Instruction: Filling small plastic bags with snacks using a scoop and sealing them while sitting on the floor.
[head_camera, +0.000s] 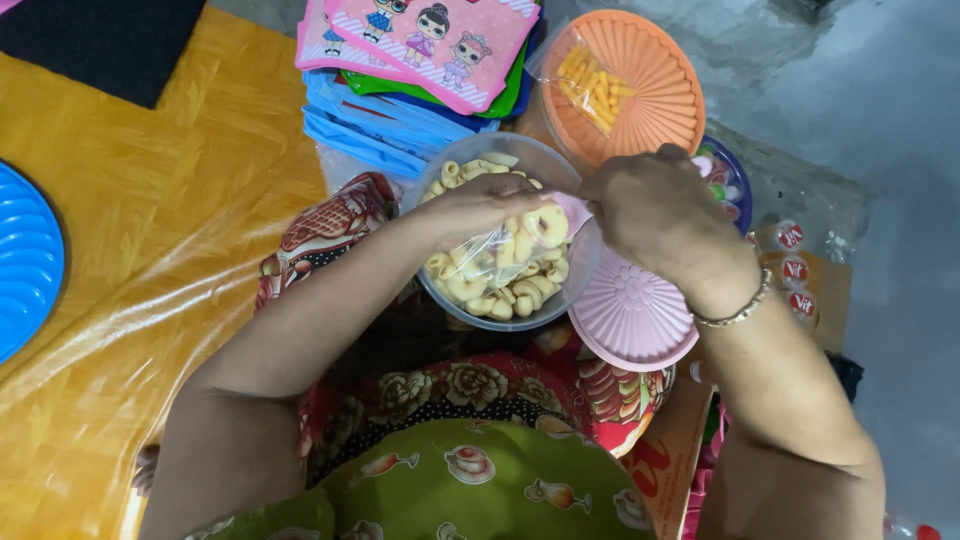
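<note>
Yellow wood-grain mat (150, 230) and grey floor (880, 130); both hands' fingers (540, 215) pinching a clear snack bag (495, 250).

both hands (590, 205) pinching a clear snack bag (500, 250), over bowl (585, 275)

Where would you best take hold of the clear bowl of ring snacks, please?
Probably at the bare near rim of the bowl, coming from the person's side and from above. The far side is crowded by the orange lid and the stacked pouches, the pink lid abuts its right, and both hands, left and right, work a small clear bag over the middle.
</note>
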